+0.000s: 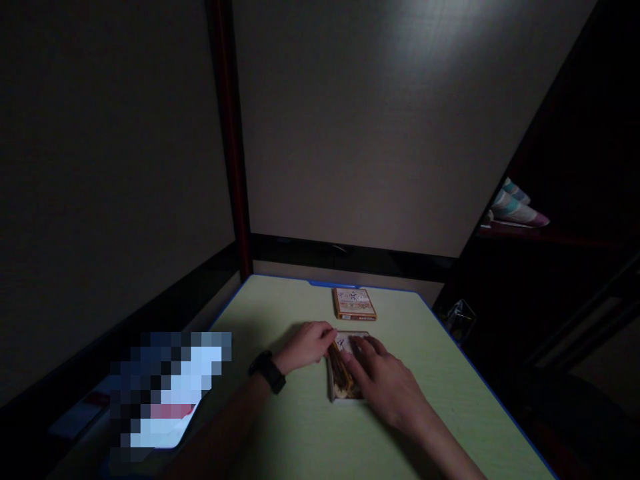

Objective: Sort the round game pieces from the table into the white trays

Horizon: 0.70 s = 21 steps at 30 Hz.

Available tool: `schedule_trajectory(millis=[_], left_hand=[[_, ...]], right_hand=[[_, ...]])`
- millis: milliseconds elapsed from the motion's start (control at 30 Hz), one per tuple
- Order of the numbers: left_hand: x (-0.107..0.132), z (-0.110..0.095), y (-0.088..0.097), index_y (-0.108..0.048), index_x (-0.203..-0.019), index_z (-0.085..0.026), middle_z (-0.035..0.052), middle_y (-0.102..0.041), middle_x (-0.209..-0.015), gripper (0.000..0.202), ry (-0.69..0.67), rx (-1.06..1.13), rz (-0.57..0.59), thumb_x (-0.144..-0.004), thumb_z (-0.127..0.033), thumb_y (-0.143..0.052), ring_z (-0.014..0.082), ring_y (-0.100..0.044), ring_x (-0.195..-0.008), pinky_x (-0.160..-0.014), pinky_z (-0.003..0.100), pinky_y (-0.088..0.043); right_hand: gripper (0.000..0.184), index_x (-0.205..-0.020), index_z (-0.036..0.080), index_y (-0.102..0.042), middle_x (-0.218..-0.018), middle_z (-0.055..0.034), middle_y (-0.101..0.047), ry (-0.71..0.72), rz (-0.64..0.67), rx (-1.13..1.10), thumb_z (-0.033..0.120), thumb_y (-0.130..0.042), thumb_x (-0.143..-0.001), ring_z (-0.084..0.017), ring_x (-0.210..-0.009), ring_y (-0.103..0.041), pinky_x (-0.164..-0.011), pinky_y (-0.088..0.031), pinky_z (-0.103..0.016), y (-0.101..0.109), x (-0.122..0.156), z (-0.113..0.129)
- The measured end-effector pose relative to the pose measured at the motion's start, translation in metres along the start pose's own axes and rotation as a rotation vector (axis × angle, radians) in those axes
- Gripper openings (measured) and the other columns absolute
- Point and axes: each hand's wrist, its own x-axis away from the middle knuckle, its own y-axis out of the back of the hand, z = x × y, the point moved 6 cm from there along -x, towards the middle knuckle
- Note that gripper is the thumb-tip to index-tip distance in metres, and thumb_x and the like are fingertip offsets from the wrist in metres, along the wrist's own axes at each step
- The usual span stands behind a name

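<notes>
Near the table's middle, a small flat box with a brown-orange edge lies tilted over a thin booklet-like item with a brown picture and pale border. My left hand, wearing a black watch on the wrist, pinches the box's upper left corner. Across its right part lies my right hand, fingers curved over the top and thumb at the near left side, gripping it. Much of the box and the item below is hidden by that hand. Just beyond, a matching flat box with a whitish printed top and orange edges lies flat.
Everything rests on a pale green table with a blue rim. A pixelated bright screen-like object is at the left. Panelled walls stand behind and left. On the dark right side are patterned cloth and a clear plastic object.
</notes>
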Motion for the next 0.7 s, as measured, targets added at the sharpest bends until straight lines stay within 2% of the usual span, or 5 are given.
schedule_trajectory(millis=[133,333,567,700], left_hand=[[0.0,-0.001,0.002,-0.067,-0.083,-0.017,0.0025,-0.067,-0.07,0.034,-0.054,-0.118,-0.034,-0.093,-0.032,-0.038,0.0137,-0.059,-0.06,-0.057,0.022,-0.042],[-0.002,0.003,0.002,-0.07,-0.089,-0.017,0.0058,-0.073,-0.088,0.029,-0.134,-0.223,-0.032,-0.091,-0.03,-0.044,0.0176,-0.064,-0.079,-0.071,0.025,-0.044],[-0.001,0.011,-0.003,-0.069,-0.094,-0.019,0.0025,-0.071,-0.083,0.037,-0.129,-0.229,0.082,-0.082,-0.052,-0.057,0.0154,-0.059,-0.068,-0.056,0.023,-0.036],[-0.001,0.011,-0.005,-0.068,-0.094,-0.018,0.0019,-0.07,-0.082,0.04,-0.126,-0.217,0.122,-0.082,-0.055,-0.057,0.0146,-0.057,-0.066,-0.054,0.022,-0.034]], right_hand=[[0.044,-0.128,0.024,-0.056,-0.135,-0.0126,-0.056,0.012,-0.001,-0.007,0.048,-0.038,-0.096,-0.028,-0.099,-0.067,-0.08,-0.048,-0.036,0.005,0.006,-0.004],[0.042,-0.129,0.019,-0.054,-0.132,-0.0148,-0.059,0.031,-0.003,-0.055,0.039,-0.042,-0.094,-0.028,-0.102,-0.065,-0.086,-0.048,-0.037,0.003,0.012,-0.022],[0.05,-0.13,0.014,-0.052,-0.112,-0.0167,-0.067,0.033,-0.027,-0.15,0.044,-0.048,-0.09,-0.028,-0.097,-0.066,-0.086,-0.049,-0.038,-0.002,0.013,-0.041],[0.047,-0.128,0.015,-0.055,-0.11,-0.0154,-0.069,0.034,-0.025,-0.222,0.043,-0.046,-0.091,-0.028,-0.096,-0.067,-0.085,-0.05,-0.038,-0.002,0.017,-0.045]])
